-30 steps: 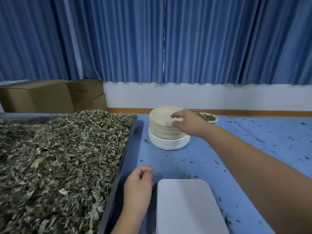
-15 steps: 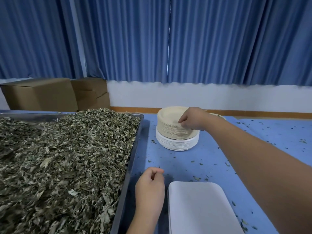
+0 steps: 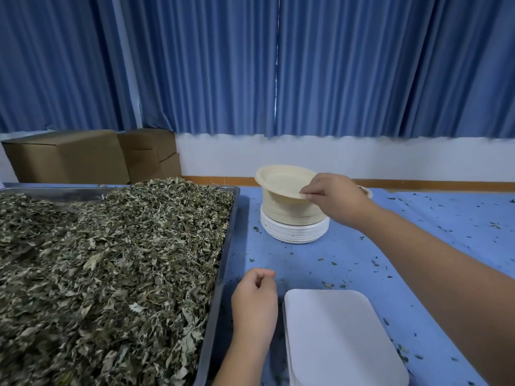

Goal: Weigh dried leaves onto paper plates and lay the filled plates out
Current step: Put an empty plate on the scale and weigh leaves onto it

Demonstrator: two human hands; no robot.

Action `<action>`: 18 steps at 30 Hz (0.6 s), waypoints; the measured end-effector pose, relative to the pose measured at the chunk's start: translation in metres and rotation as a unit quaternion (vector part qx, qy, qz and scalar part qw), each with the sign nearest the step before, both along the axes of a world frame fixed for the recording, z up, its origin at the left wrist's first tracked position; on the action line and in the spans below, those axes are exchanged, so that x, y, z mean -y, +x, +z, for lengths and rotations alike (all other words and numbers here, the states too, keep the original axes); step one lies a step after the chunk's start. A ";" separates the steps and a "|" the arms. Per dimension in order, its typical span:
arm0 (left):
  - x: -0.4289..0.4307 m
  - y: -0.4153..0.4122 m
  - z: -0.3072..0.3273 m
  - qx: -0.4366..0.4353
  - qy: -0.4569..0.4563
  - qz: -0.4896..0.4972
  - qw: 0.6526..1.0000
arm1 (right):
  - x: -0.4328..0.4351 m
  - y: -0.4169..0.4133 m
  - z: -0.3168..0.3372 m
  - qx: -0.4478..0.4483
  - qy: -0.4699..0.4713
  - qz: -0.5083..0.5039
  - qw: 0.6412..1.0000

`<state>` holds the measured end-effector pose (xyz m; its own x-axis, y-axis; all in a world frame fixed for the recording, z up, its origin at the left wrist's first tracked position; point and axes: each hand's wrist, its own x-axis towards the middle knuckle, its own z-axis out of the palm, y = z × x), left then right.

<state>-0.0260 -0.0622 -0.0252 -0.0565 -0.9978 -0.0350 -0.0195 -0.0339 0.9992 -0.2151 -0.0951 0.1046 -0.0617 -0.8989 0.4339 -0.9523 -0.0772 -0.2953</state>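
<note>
the right hand (image 3: 334,201) pinches the near rim of the top paper plate (image 3: 281,182), holding it tilted just above the stack of plates (image 3: 292,221) at the back of the blue counter (image 3: 418,218). the left hand (image 3: 255,305) is loosely curled and holds nothing, between the metal tray (image 3: 223,263) heaped with dried leaves (image 3: 111,260) and a white platform (image 3: 340,338).

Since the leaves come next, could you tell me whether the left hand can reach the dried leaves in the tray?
Probably yes: the left hand holds nothing and sits right beside the metal tray, whose heaped dried leaves lie uncovered, with nothing between them.
</note>
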 end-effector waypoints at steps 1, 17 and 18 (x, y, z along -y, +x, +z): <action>-0.001 0.000 0.000 0.004 -0.003 -0.002 1.000 | -0.016 0.005 -0.007 0.012 -0.016 0.019 1.000; -0.013 0.010 0.011 -0.066 -0.025 0.075 0.995 | -0.219 0.004 -0.089 0.076 0.016 0.107 0.991; -0.013 0.010 0.012 -0.078 -0.027 0.078 0.994 | -0.220 0.004 -0.089 0.074 0.021 0.113 0.991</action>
<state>-0.0163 -0.0489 -0.0135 0.0975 -0.9951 0.0153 0.1361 0.0286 0.9903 -0.2109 0.1251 0.0158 0.0833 -0.9138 0.3976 -0.8582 -0.2686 -0.4375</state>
